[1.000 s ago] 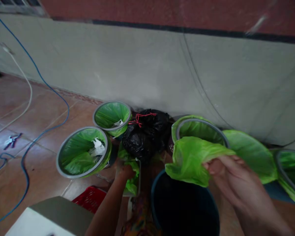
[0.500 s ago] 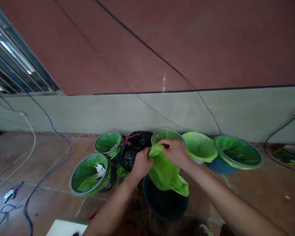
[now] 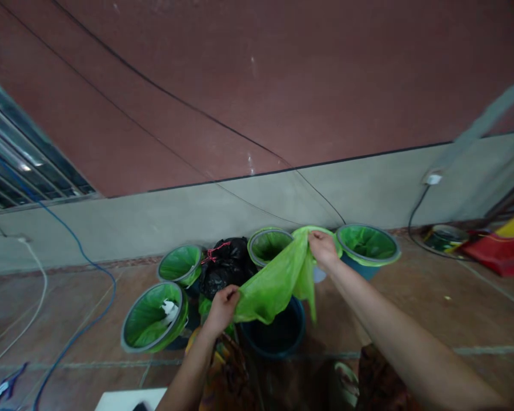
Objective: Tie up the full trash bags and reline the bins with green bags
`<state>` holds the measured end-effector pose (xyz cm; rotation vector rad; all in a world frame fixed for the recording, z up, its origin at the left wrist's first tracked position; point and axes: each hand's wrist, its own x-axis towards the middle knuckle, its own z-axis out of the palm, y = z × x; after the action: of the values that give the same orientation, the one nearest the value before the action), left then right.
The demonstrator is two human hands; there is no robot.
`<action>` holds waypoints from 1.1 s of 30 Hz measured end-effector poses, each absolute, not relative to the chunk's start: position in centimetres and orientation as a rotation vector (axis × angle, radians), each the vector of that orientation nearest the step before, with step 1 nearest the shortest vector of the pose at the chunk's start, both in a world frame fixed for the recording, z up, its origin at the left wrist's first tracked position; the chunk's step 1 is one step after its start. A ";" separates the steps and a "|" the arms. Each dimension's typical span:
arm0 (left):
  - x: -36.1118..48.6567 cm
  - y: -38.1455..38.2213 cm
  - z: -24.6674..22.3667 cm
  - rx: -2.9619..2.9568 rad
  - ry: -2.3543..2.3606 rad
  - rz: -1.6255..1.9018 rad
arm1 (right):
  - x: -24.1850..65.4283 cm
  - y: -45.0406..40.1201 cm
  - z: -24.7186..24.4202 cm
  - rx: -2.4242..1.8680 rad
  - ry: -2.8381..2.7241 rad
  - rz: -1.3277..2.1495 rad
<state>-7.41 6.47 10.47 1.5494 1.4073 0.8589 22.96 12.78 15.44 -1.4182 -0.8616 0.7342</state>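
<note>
A light green plastic bag [image 3: 274, 282] is stretched at a slant between my two hands. My left hand [image 3: 223, 308] pinches its lower left corner, while my right hand [image 3: 323, 249] grips its upper right end, higher up. Under the bag stands a dark blue bucket [image 3: 278, 337], unlined and partly covered by the hanging plastic. Just beyond my left hand sits a knotted black garbage bag [image 3: 226, 267] with a red tie. Behind the stretched bag is a bin [image 3: 268, 246] with a green liner folded over its rim.
More green-lined bins stand along the wall: two at the left [image 3: 154, 319] and one at the right [image 3: 368, 245]. A blue cable [image 3: 95, 264] crosses the floor on the left. A red dustpan [image 3: 501, 251] lies far right. A white box corner [image 3: 131, 399] shows at the bottom.
My hands have moved apart, the left down and left, the right outward. The bunched green bag is now spread between them. The view has shifted to the right.
</note>
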 end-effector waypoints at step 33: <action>-3.1 3.6 12.5 1.682 1.408 0.633 | 20.0 2.3 14.9 -1.723 -1.783 0.282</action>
<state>-3.08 3.58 12.49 1.6822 1.4084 0.6327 20.00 2.30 14.92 -1.7227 -1.7833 0.2815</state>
